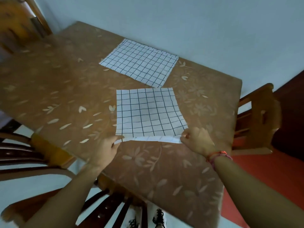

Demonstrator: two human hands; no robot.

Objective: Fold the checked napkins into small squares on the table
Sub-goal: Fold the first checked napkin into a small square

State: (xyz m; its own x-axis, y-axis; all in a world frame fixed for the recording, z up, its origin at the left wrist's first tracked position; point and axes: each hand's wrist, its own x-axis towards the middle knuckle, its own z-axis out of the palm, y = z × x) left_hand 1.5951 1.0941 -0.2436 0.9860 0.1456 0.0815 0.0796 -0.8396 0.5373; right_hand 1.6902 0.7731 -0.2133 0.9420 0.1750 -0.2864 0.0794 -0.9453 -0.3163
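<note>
Two white napkins with a black check lie on the brown flowered tablecloth (65,89). The near napkin (148,112) lies flat in the middle of the table, its near edge lifted and curled over. My left hand (107,148) pinches that napkin's near left corner. My right hand (197,140), with a red thread bracelet at the wrist, pinches the near right corner. The far napkin (139,63) lies spread flat near the wall, untouched.
Wooden chairs stand around the table: one at the right (258,119), one at the far left (18,25), one at the near left (24,155) and one just below me (115,208). A pale wall runs along the table's far side.
</note>
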